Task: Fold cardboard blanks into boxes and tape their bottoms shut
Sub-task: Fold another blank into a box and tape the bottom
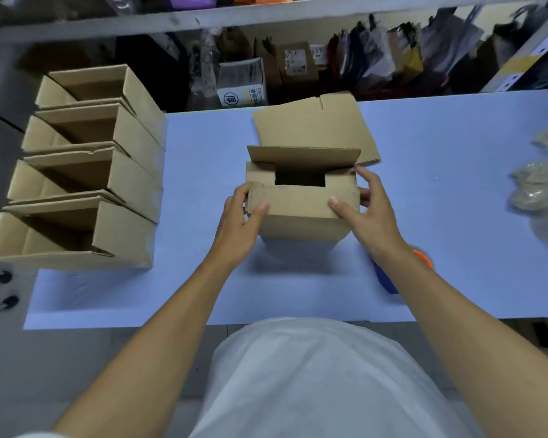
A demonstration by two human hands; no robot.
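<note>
Both hands are gripping the cardboard box (302,213) at the middle of the blue table (203,184). The left hand (239,227) is curling round the box's near-left corner, thumb pressing on the near flap (301,202). The right hand (366,213) is wrapping the near-right corner, thumb lying on the same flap and fingers reaching along the right side. The near flap is lying folded down; the far flap (302,157) is standing partly raised, leaving a dark opening between them. A flat cardboard blank (314,128) is lying just beyond the box. Four finished boxes (86,165) are sitting in a row at the table's left edge, open ends facing left. An orange and blue object (393,279) is showing partly hidden under the right forearm. Clear, blurred items (538,184) are lying at the far right.
</note>
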